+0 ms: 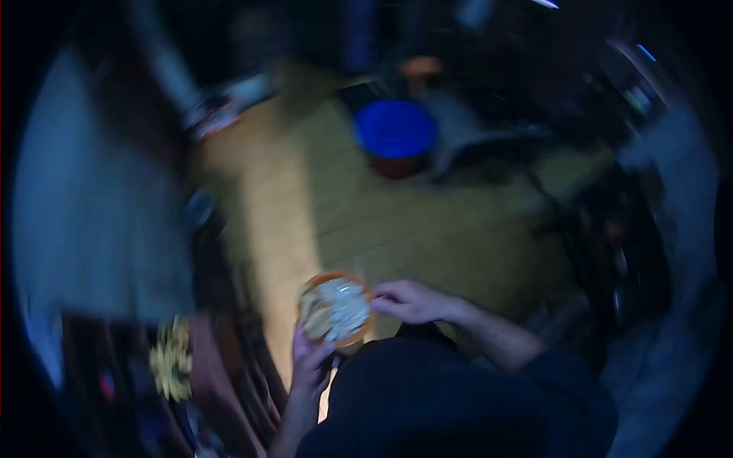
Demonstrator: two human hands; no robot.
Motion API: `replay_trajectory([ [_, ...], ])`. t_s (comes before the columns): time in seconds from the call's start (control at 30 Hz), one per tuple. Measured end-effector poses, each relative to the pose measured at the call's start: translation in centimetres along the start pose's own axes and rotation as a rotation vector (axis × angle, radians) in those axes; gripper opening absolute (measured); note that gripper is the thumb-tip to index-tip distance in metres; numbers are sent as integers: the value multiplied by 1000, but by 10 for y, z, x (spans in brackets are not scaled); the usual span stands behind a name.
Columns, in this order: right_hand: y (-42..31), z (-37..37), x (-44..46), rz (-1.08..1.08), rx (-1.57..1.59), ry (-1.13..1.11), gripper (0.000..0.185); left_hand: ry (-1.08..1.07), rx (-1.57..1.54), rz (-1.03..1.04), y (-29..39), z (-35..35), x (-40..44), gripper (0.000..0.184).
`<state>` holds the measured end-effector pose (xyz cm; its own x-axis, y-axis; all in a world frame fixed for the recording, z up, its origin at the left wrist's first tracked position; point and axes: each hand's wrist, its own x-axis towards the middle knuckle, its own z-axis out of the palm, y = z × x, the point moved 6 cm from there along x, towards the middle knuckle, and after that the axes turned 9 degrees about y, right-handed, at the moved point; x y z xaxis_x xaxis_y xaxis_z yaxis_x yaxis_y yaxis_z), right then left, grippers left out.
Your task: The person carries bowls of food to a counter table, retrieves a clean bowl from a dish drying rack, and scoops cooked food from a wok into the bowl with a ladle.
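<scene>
An orange-rimmed bowl (334,308) is held in front of my body, with whitish pieces (347,304) and tan pieces (315,311) inside it. My left hand (311,357) grips the bowl from its lower left side. At the bowl's right edge is my right hand (406,300), its fingers closed together against or just beside the rim. Blur hides whether the right fingers pinch the rim or some small thing.
A round container with a bright blue top (395,130) stands on the tiled floor (359,221) ahead. Behind it is an orange object (422,67). Yellow items (172,359) lie at the lower left. Dark, blurred furniture lines the right side.
</scene>
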<state>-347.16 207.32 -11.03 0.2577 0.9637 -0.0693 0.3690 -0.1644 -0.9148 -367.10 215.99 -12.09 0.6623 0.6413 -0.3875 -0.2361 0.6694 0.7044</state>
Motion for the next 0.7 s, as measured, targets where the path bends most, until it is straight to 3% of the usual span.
replay_trajectory([
  [0.07,28,-110,-41,14,-50,155,34,-48,57,-12,-40,89,33,76],
  [0.13,72,-165,-87,85,-84,145,36,-220,139,-76,-97,149,65,76],
  [0.27,141,-285,-179,61,-36,471,37,-307,159,-155,-180,292,107,71],
  [0.37,155,-386,-265,409,-35,506,39,-420,130,-288,-247,385,138,70],
  [0.6,245,-506,-378,511,34,931,30,-588,244,-487,-340,570,204,73],
  [0.7,273,-540,-388,525,74,1049,29,-625,299,-545,-381,629,256,65],
])
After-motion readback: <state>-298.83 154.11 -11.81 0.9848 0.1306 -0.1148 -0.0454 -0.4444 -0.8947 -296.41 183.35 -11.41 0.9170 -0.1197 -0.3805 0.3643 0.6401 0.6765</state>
